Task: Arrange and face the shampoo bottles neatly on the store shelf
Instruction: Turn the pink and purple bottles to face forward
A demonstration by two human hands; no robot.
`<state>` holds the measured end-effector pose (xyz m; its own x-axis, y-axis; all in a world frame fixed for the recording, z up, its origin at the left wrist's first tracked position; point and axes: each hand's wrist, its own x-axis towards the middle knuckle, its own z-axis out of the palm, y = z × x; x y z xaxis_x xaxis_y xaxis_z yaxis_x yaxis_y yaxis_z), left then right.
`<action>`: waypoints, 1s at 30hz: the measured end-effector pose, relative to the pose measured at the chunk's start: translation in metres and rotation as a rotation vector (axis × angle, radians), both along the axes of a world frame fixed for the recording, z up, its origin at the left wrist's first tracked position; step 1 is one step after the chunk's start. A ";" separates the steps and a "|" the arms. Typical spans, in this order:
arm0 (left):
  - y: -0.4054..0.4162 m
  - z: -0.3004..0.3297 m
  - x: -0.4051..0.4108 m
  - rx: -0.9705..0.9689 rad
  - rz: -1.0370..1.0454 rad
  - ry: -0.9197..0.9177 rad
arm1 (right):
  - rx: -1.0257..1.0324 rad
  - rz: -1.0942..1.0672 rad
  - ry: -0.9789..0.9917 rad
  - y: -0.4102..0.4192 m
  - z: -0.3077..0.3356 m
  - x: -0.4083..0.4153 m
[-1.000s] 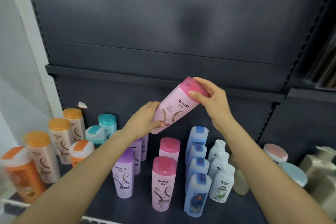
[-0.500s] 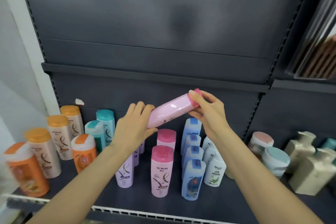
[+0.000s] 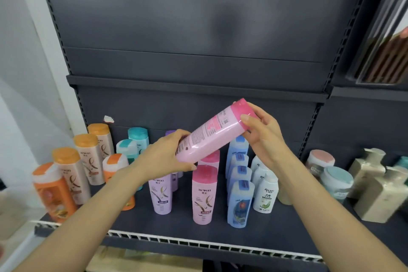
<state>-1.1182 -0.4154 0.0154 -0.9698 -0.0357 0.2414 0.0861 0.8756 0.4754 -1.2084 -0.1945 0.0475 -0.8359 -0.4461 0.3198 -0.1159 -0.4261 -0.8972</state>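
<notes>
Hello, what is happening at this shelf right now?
A person is tidying shampoo on a store shelf. Both hands hold one pink shampoo bottle tilted in the air above the rows: the left hand grips its bottom end, the right hand grips the pink cap end. Its back label with small print faces the camera, so it is not yet placed. Below stand orange-capped bottles, a purple bottle, a pink bottle, blue bottles and white bottles.

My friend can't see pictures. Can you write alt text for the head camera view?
Two bare hands, left hand and right hand, hold a tilted pink plastic shampoo bottle, back label showing, above a dark metal store shelf of upright colourful bottles.
</notes>
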 end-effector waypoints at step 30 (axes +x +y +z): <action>-0.014 -0.014 0.036 -0.297 0.186 0.466 | 0.064 0.124 0.012 0.007 -0.014 0.021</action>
